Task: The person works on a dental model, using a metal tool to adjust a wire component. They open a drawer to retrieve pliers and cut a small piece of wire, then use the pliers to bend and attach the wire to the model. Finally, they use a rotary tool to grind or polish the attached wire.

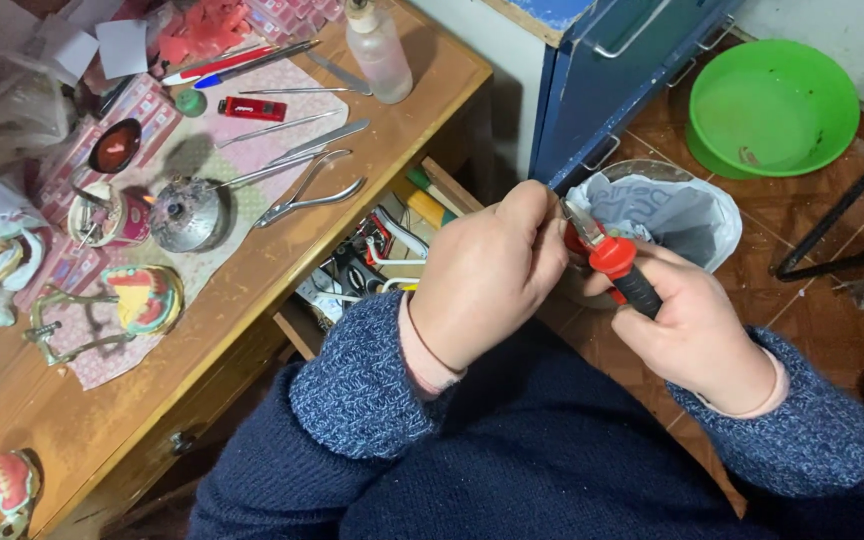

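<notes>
At centre frame, the left hand (487, 275) is curled into a loose fist, fingers folded inward; whatever it pinches is hidden behind the knuckles and cannot be identified. The right hand (697, 325), just right of centre, is wrapped firmly around the red and black handles of a pair of pliers (607, 258), whose metal nose points up and left and meets the left hand's fingertips. Both hands are held off the worktop, above the lap of a person in a blue knitted sweater, and directly in front of a bin lined with a white bag (687, 215). A green plastic basin (772, 105) sits on the tiled floor at the upper right, beside a blue metal cabinet (602, 90). The wooden worktop (392, 150) fills the left of the frame. On it lie a small metal burner (187, 213), a red lighter (252, 108), several slim metal hand instruments (292, 160), a clear bottle (379, 50) at the top centre, and denture models (142, 298) in pink wax, one mounted in a wire frame at the left. An open drawer (372, 265) beneath the worktop edge holds assorted tools.
</notes>
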